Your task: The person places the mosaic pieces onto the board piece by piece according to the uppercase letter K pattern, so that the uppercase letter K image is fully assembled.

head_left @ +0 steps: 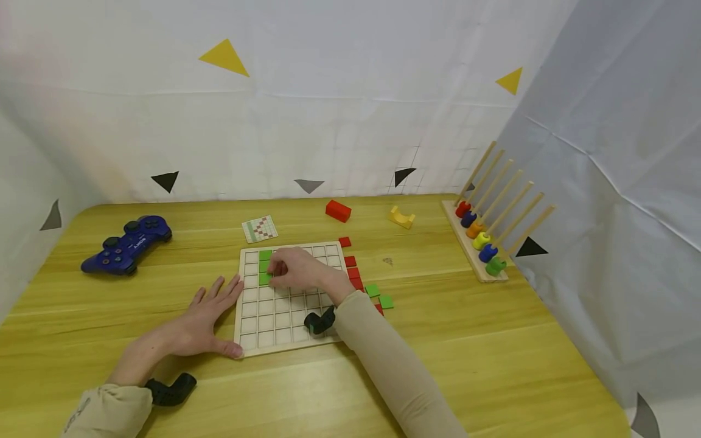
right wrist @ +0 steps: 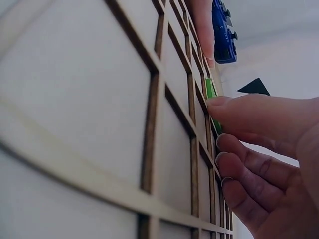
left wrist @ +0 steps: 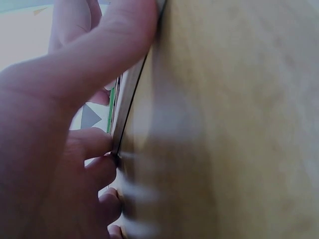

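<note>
On a yellow wooden counter [head_left: 449,340], a pale grid board [head_left: 290,316] lies flat before a person, its upper-left cells filled by a short column of green tiles [head_left: 265,266]. The right hand [head_left: 296,269] reaches over the board's upper part, its curled fingers [right wrist: 249,117] pinching a green tile [right wrist: 211,94] at the lowest green cell; the right wrist view shows thumb and fingertips closed on the tile's edge against the grid ribs. The left hand [head_left: 205,316] lies flat on the counter with fingers [head_left: 219,291] straight and spread, fingertips against the board's left edge and the thumb along its near-left corner; the left wrist view shows the thumb [left wrist: 104,55] pressed to the rim.

Just beside the board's right edge sit loose red tiles [head_left: 352,267] in a line and two loose green tiles [head_left: 380,295] nearer the sleeve. A small pattern card [head_left: 260,229] lies just beyond the board's far edge. A blue game controller [head_left: 127,244] rests well apart to the left, a red block [head_left: 338,210] and a yellow arch block [head_left: 401,217] toward the far edge, and a wooden peg rack with coloured rings [head_left: 482,240] at the right. Bare wood stretches between the board and the counter's near edge, and between the loose tiles and the rack. White sheeting [head_left: 350,121] closes the counter in on three sides.
</note>
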Tool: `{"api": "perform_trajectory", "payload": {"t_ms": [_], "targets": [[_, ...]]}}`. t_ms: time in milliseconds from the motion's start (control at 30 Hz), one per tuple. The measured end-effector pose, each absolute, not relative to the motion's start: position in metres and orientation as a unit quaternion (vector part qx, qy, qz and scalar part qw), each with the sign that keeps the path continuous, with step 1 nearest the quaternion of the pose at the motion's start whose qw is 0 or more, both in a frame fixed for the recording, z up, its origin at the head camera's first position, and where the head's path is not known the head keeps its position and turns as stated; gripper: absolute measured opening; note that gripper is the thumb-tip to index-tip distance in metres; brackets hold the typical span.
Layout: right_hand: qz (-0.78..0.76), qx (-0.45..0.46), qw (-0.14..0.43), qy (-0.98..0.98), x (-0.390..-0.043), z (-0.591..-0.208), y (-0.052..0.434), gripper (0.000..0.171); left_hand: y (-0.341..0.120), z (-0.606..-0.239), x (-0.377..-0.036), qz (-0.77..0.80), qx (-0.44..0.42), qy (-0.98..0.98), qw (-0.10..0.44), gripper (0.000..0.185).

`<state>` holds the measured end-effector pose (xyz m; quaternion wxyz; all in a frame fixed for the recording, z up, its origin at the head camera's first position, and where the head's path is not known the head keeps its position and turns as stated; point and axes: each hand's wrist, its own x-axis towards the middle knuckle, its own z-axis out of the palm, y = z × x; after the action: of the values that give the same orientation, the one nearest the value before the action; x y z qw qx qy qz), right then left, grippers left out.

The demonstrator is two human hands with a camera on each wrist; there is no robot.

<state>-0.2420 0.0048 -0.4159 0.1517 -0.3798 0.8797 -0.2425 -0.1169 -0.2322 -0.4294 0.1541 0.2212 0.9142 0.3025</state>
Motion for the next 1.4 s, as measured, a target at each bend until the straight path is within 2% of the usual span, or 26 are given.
{"api": "perform_trajectory", "payload": {"t_ms": [633, 867, 1033, 1400], "targets": [[-0.262, -0.37, 0.17, 0.875, -0.246, -0.42, 0.004, 0.022, -0.232, -0.43, -0.116, 0.308, 0.221, 0.913, 0.152, 0.129], [-0.234, -0.407, 0.165, 0.867, -0.238, -0.384, 0.015, 0.035, -0.231, -0.429, -0.115, 0.306, 0.224, 0.913, 0.149, 0.129], [-0.243, -0.414, 0.182, 0.858, -0.241, -0.369, 0.039, 0.037, -0.23, -0.428, -0.115, 0.304, 0.218, 0.915, 0.153, 0.129], [-0.3, -0.396, 0.213, 0.841, -0.258, -0.374, 0.139, 0.035, -0.231, -0.428, -0.116, 0.301, 0.22, 0.916, 0.15, 0.13]]}}
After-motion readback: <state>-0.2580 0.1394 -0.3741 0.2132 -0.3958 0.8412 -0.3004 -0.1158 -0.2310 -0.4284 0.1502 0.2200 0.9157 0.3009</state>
